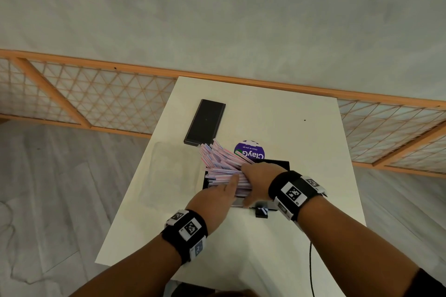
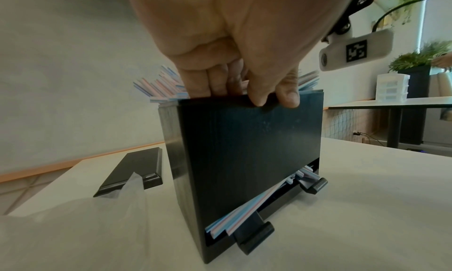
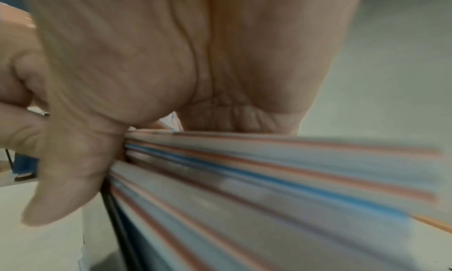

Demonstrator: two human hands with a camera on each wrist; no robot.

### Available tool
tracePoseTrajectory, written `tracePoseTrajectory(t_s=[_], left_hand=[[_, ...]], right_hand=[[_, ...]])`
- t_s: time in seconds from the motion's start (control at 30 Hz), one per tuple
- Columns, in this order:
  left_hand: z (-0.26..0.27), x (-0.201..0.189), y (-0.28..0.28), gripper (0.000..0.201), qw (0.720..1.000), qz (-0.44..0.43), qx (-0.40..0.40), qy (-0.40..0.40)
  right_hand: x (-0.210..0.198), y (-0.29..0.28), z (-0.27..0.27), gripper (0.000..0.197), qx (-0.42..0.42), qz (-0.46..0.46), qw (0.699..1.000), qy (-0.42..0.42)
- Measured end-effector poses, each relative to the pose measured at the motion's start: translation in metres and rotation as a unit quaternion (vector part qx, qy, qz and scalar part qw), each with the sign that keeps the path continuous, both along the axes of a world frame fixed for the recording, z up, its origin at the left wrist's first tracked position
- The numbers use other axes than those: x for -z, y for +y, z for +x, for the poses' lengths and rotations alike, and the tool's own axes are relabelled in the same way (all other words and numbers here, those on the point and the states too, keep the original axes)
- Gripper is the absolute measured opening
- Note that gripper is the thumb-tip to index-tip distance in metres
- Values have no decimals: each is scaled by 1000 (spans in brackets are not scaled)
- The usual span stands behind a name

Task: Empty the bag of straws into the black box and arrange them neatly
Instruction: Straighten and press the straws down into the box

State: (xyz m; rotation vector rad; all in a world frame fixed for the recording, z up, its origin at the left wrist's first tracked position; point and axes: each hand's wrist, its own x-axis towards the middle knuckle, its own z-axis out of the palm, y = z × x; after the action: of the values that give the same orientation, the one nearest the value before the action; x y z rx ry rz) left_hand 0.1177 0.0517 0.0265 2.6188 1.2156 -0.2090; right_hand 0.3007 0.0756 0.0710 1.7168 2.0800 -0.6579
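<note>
Both forearms reach in from the near edge, each with a black wrist strap carrying printed markers. On the white tabletop [image 1: 301, 236] the left hand [image 1: 214, 196] lies over the near rim of the black box [image 2: 244, 159]; in the left wrist view its fingers [image 2: 215, 82] hook down inside the top opening while the thumb presses the outer front wall, so it grips the box wall. The right hand [image 1: 255, 176] comes in from the right and lies across the straws [image 1: 222, 161]; the right wrist view shows its fingers and thumb curled round a thick bundle of them, though that picture is blurred.

These paper-wrapped straws, white with pink and blue stripes, sit in the top of the box and fan out up and to the far left, their ends sticking well past the rim. A few more show through the slot at the bottom of the box front, resting on two small black brackets.

Just left of the box lies the clear plastic bag [image 1: 169, 176], flat and crumpled. Beyond it, at the far left, a flat black lid [image 1: 205, 123] lies on the tabletop. Behind the box stands a purple round container [image 1: 249, 152] with white lettering. A black cable [image 1: 311, 270] runs along the near right.
</note>
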Motion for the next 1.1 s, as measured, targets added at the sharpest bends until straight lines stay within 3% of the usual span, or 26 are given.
tracePoseTrajectory(t_s=[0.17,0.4,0.6,0.73,0.9,1.0,1.1], left_hand=[[-2,3,-1,55,999,41,4,-1],[-13,6,-3,42,983,131,33,-121],[-10,-8,-4,11,967,177,25,-179],[-5,-9,-1,14,968,168,25,-184],[-3,-14,-3,32,966,150,4,-211],[-5,-11,-5,45,977,125,-11,-172],[-8,-3,-5,47,982,116,-8,-147]], right_hand=[[-7,-11,15,56,4,56,996,67],[-7,-21,28,39,7,90,989,115],[4,-29,17,31,34,101,985,139],[-2,-26,15,29,44,151,972,172],[-18,-9,22,27,89,217,958,168],[-17,9,20,43,125,189,961,159],[-5,25,10,54,106,134,975,142]])
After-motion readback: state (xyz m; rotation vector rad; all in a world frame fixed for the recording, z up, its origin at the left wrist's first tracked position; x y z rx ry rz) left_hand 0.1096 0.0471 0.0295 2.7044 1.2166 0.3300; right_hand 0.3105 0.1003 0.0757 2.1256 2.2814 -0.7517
